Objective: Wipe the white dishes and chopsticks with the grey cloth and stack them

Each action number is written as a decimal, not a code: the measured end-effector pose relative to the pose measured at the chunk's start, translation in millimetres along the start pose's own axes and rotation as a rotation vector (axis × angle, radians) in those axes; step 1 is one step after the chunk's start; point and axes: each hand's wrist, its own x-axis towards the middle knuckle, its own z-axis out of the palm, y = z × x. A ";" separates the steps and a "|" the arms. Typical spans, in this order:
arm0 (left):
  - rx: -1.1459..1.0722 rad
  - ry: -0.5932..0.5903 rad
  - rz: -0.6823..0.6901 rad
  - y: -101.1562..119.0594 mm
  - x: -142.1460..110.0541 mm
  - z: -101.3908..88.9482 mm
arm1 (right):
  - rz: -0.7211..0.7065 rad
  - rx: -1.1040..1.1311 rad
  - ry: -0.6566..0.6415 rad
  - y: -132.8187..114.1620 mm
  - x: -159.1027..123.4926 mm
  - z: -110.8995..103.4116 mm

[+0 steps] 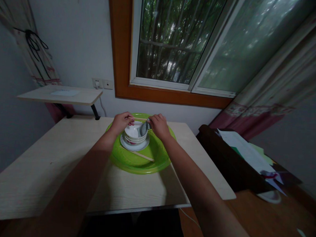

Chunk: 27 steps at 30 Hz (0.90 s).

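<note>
My left hand (123, 122) is closed on one end of a chopstick (138, 118), which runs level across to my right hand. Closed as well, my right hand (159, 126) grips a grey cloth (143, 128) around the chopstick's other end; the cloth hangs down over the bowls. Below the hands, several stacked white bowls (134, 139) stand on a white plate (134, 147). The stack is inside a round green plastic basin (160, 161). More chopsticks (139, 155) lie in the basin in front of the plate.
The basin rests on a pale wooden table (76, 153). A small raised shelf (62, 95) with a paper on it stands at the back left. A barred window (176, 43) is behind. To the right, papers (247, 152) lie on a dark piece of furniture (221, 162).
</note>
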 end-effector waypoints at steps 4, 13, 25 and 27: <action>0.035 -0.141 -0.007 3.8 -7.2 7.8 | -0.091 0.018 -0.056 -15.1 0.9 -4.9; 0.118 -0.091 0.082 5.7 -7.2 2.2 | -0.123 -0.017 -0.074 -21.4 1.3 -11.1; 0.047 0.358 0.078 -4.3 1.8 -18.2 | 0.079 0.092 0.041 7.1 0.1 -3.6; 0.067 0.374 0.079 -3.5 1.1 -17.6 | 0.070 0.120 0.053 9.0 0.2 -1.6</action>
